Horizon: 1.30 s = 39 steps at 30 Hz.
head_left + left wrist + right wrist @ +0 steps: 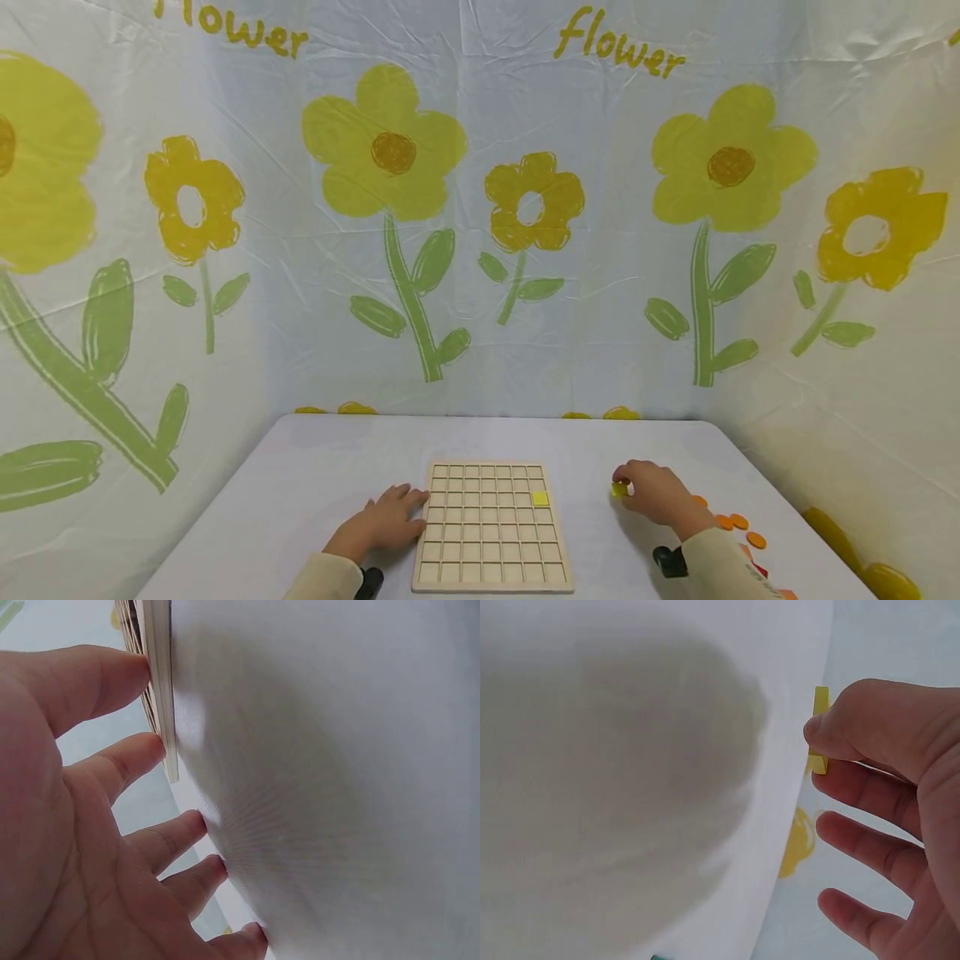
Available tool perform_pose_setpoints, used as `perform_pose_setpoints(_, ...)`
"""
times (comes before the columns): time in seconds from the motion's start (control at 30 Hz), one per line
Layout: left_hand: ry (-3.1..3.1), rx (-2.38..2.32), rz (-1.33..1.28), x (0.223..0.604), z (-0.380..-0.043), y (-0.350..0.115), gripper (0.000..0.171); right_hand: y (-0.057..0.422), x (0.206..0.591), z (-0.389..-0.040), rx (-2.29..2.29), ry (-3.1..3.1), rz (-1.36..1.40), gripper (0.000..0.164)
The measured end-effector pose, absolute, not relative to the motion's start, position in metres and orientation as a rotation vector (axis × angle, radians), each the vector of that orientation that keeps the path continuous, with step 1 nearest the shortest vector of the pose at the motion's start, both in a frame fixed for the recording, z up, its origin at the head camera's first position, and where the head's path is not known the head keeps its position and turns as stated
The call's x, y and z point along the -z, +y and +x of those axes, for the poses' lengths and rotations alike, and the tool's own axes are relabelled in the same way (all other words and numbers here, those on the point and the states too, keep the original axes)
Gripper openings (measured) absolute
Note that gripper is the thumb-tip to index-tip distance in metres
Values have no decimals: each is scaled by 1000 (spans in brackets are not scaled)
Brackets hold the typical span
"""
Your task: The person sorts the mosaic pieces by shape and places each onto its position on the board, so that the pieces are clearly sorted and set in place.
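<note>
A pale wooden grid board (491,551) lies flat on the table, divided into many small square cells. One yellow square tile (541,498) sits in a cell near its right edge. My left hand (386,518) rests at the board's left side, fingers spread, thumb and index fingertip touching the wooden edge (159,682) in the left wrist view. To the right of the board, my right hand (660,493) pinches a second yellow square tile (820,762) between thumb and index finger, above the table. Its other fingers are loosely extended.
Several orange round pieces (756,541) lie on the table at the right, beside and beyond my right forearm. A red piece (761,571) shows near the right sleeve. A flower-printed curtain (495,358) hangs behind the white table (330,454) and along both sides.
</note>
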<state>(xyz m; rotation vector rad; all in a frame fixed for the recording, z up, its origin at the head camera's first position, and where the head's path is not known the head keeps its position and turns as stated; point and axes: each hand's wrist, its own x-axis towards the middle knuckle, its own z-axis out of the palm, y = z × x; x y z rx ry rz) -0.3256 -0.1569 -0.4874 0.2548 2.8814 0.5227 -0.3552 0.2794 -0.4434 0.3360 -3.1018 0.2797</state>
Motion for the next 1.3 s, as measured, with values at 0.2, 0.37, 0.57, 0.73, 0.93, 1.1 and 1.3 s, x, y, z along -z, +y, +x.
perform_pose_setpoints(0.2,2895,-517,268,488,-327,-156,51,265,441,-354,-310,-3097,336,20)
perform_pose_setpoints(0.37,2895,-512,259,487,-326,-156,51,254,443,-355,-347,-3086,354,19)
perform_pose_setpoints(0.57,2894,-525,260,485,-324,-156,51,243,444,-354,-358,-3059,397,18)
perform_pose_setpoints(0.73,2896,-531,264,484,-321,-155,50,234,445,-354,-363,-3032,433,17)
perform_pose_setpoints(0.93,2896,-531,254,483,-321,-155,50,221,447,-354,-366,-3019,480,17)
perform_pose_setpoints(1.1,2893,-535,258,484,-322,-155,51,211,447,-355,-381,-3009,525,17)
perform_pose_setpoints(1.3,2897,-532,261,485,-323,-156,51,202,447,-355,-377,-3004,551,18)
